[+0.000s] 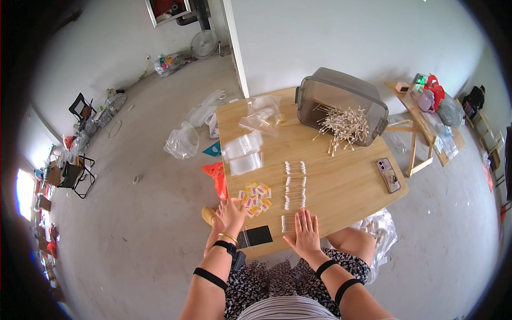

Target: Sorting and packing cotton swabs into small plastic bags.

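Cotton swabs (344, 125) spill from a tipped gray bin (341, 85); a person's right hand (305, 237) lies flat, fingers extended; left hand's (231, 216) grip unclear.

We have slim white cotton-tipped swabs (295, 190) lying left-to-right in a column of separate groups on the pale wooden bench (346, 184); to their left, our small yellow-and-white rectangular slips (257, 198) overlap in a loose heap.

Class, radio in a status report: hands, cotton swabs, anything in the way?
Left hand beside yellow packets. Cotton swabs grouped in a column on table. In the way: right hand, open, partly covering nearest group.
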The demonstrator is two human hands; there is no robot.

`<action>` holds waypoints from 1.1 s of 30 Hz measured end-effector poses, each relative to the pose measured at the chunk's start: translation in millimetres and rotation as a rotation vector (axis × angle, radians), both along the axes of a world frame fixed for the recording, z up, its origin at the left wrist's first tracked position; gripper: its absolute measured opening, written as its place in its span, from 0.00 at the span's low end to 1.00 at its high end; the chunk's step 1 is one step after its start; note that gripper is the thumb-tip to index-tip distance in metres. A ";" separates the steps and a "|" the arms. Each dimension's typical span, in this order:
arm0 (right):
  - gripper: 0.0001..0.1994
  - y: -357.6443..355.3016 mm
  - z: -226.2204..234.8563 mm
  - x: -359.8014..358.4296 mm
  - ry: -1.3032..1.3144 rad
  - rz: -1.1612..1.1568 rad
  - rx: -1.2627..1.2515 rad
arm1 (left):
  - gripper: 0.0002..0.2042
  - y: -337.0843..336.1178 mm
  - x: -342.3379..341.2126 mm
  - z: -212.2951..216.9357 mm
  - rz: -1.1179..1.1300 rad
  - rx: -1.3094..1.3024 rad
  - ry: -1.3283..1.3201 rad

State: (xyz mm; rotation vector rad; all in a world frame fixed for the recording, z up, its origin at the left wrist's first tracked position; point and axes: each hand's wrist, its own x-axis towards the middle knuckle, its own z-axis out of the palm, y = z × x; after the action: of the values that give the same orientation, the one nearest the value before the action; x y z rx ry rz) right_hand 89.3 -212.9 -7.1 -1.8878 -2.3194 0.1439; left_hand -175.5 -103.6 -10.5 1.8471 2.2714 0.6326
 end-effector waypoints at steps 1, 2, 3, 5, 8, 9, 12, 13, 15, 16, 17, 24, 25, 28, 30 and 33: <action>0.46 -0.4 -0.8 0.3 0.007 0.001 0.001 | 0.19 5.7 -1.1 0.4 0.030 -0.077 -0.048; 0.46 -0.4 -1.7 0.6 0.014 0.003 0.002 | 0.18 8.3 -1.4 0.3 0.026 -0.059 -0.050; 0.46 -0.1 -1.8 2.9 0.007 -0.005 -0.002 | 0.18 13.3 3.3 2.6 0.018 -0.062 -0.056; 0.46 -0.5 -2.5 7.4 -0.008 -0.019 -0.030 | 0.18 21.6 14.2 7.0 -0.019 -0.161 -0.073; 0.46 -1.1 0.1 3.8 -0.006 -0.014 -0.024 | 0.17 27.4 9.4 -1.5 -0.008 -0.212 -0.119; 0.46 -1.1 1.3 2.9 -0.002 -0.017 -0.027 | 0.17 29.5 5.6 -4.7 -0.011 -0.215 -0.116; 0.46 -0.6 4.7 -1.2 0.004 -0.008 -0.013 | 0.19 29.2 -5.8 -9.9 -0.012 -0.236 -0.362; 0.45 -0.9 5.8 -2.5 0.005 -0.003 -0.009 | 0.18 25.6 -7.0 -10.1 -0.034 -0.174 -0.498; 0.45 -0.6 6.5 -4.4 0.013 -0.004 -0.006 | 0.17 16.0 -4.1 -4.7 -0.060 -0.114 -0.627; 0.45 -1.0 4.1 4.0 -0.007 -0.022 -0.014 | 0.17 9.4 17.0 4.6 -0.093 -0.168 -0.797; 0.45 -2.1 2.6 11.0 -0.024 -0.037 -0.019 | 0.16 1.2 36.7 16.2 -0.121 -0.222 -0.962; 0.46 -2.3 0.0 4.7 0.036 -0.036 0.018 | 0.05 -47.7 88.3 7.3 -0.201 -0.367 -1.063; 0.46 -2.1 0.7 3.7 0.039 -0.031 0.011 | 0.05 -49.8 92.9 4.2 -0.208 -0.370 -1.053; 0.46 -2.8 -0.8 5.1 0.061 -0.037 0.022 | 0.07 -52.9 107.8 -1.4 -0.145 -0.321 -0.851; 0.45 -3.5 -0.4 4.6 0.086 -0.039 0.040 | 0.08 -51.8 110.1 -4.5 -0.156 -0.322 -0.800; 0.45 -3.4 0.9 3.2 0.045 -0.042 0.004 | 0.12 -50.9 110.8 -5.4 -0.207 -0.269 -0.659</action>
State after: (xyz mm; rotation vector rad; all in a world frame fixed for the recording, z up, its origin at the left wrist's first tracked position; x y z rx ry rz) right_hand 92.5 -216.3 -6.2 -1.9092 -2.2483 0.1749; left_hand -64.6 -154.6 -15.9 1.4383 1.6256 0.7229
